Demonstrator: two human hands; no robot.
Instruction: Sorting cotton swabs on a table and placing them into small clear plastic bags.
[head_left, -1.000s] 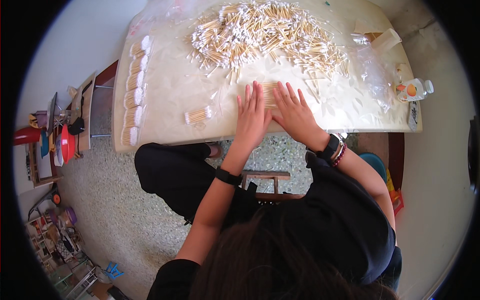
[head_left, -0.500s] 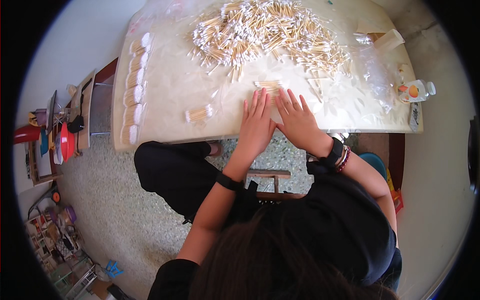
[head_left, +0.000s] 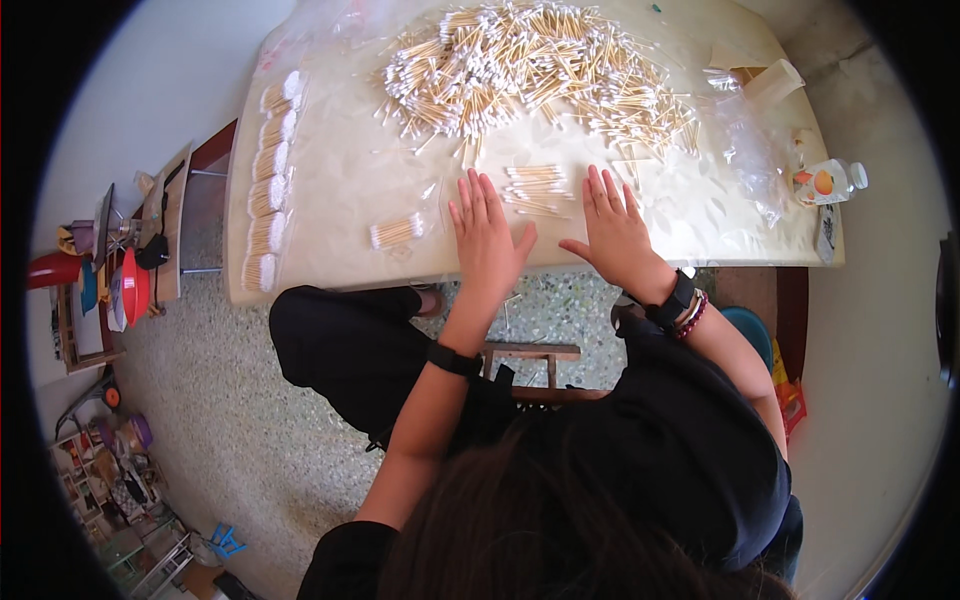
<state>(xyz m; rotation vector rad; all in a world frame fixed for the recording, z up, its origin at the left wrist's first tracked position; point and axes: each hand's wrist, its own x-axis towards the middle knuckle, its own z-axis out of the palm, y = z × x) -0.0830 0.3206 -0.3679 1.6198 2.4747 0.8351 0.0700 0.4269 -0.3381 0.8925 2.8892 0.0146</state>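
Observation:
My left hand (head_left: 487, 235) lies flat with its fingers stretched, just left of a small spread group of cotton swabs (head_left: 538, 189). On the other side of that group, my right hand (head_left: 615, 225) is open too, thumb pointing inward. Neither hand holds anything. The swabs between them lie roughly side by side, their sticks running left to right. Beyond is a large loose pile of cotton swabs (head_left: 540, 70) with white tips and pale sticks. A small bundle of swabs (head_left: 397, 231), seemingly in clear plastic, rests left of my left hand.
Several packed swab bundles (head_left: 268, 194) form a row along the left edge of the cream-covered table (head_left: 340, 180). At the right are crumpled clear plastic bags (head_left: 750, 150), a translucent cup-like tube (head_left: 775, 83) and a bottle with an orange fruit picture (head_left: 830, 182). A wooden stool (head_left: 550, 370) stands below.
My hands have moved apart, left hand to the left and right hand to the right. The swabs that were partly under my fingers are now uncovered between them.

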